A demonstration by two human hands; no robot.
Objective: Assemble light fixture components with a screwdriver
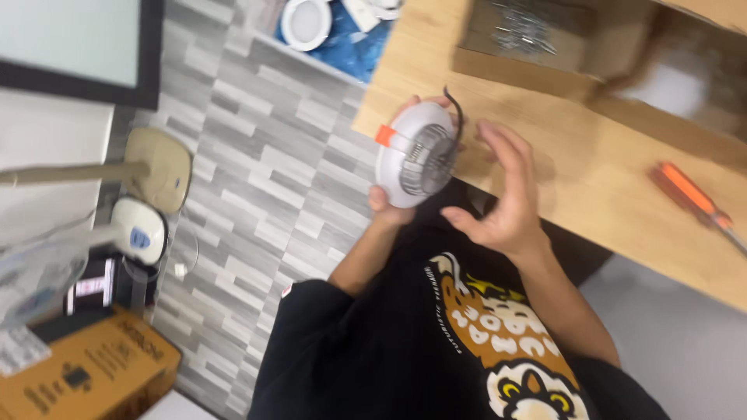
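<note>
While a round white lamp (416, 154) is gripped in the left hand (397, 198) above the counter (560, 155) edge, its finned back is turned up. Right hand (506, 194) hovers beside, fingers (498, 144) spread, empty. Fitting judged under way; steady support needed next.

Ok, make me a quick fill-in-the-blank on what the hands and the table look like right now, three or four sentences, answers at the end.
1. The left hand holds a round white lamp fixture with a small clip coloured ____.
2. The right hand is open beside the fixture, holding ____.
3. The orange-handled screwdriver lies on the ____ table.
4. The cardboard box on the table holds a heap of small ____ parts.

Missing words: orange; nothing; wooden; metal
</note>
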